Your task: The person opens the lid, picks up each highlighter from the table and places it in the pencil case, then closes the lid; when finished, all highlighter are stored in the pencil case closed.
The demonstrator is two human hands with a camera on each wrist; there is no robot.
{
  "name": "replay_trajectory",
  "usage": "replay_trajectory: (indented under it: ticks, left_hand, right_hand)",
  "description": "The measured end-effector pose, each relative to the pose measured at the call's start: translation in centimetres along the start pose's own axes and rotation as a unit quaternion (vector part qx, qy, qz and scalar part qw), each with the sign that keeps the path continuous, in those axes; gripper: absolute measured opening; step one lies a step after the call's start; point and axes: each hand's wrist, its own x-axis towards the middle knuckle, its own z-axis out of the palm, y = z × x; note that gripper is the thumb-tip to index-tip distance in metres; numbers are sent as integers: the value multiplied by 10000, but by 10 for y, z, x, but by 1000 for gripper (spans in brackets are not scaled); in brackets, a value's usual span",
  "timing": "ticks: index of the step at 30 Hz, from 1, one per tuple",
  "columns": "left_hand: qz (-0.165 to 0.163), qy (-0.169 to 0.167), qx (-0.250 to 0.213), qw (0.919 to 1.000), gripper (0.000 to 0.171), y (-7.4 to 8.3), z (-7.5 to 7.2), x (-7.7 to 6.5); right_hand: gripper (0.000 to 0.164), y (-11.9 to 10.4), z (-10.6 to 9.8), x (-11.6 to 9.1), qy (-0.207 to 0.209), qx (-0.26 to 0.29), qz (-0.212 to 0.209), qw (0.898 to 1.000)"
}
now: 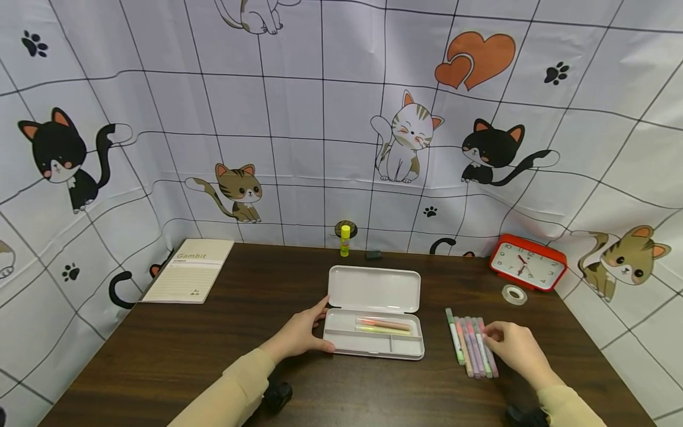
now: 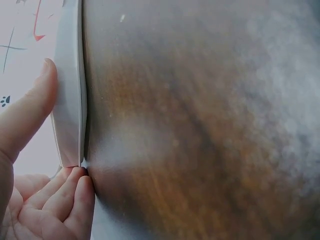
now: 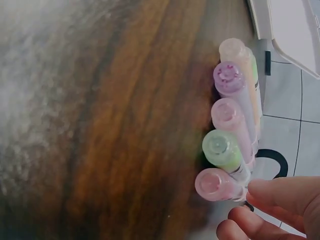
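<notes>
A white pencil case (image 1: 368, 351) lies with its lid (image 1: 374, 287) swung back, an orange marker (image 1: 392, 324) and a yellow one (image 1: 384, 330) in its rear compartment. My left hand (image 1: 299, 333) holds the case's left end, thumb against the front wall and curled fingers at the side, as the left wrist view shows. To the right of the case, several pastel markers lie side by side, among them a green-and-white one (image 1: 455, 338) at the left. My right hand (image 1: 517, 350) pinches the rightmost pink marker (image 3: 212, 184) near its far end with thumb and fingertips.
A notepad (image 1: 184, 273) lies at the back left. Behind the case stand a yellow glue stick (image 1: 345, 242) and a small dark block (image 1: 373, 255). At the back right are a red clock (image 1: 528, 262) and a white tape roll (image 1: 514, 295). A cat-print curtain (image 1: 293, 107) borders the table.
</notes>
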Motion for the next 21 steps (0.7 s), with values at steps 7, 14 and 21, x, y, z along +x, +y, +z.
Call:
replay_trajectory:
  ticks: [7,14,21]
  left_hand:
    - [-33,-9,15,10000,108,0,-1,0]
    - [-13,9,81,10000,108,1,-2,0]
    - [-8,-1,104,9999,109,1,0,0]
  right_hand:
    - [15,3,1,0,14,8,43,10000]
    - [18,5,-1,-1,44,-13,121,9999]
    - [23,9,-3,-1,-195,-59,493,9986]
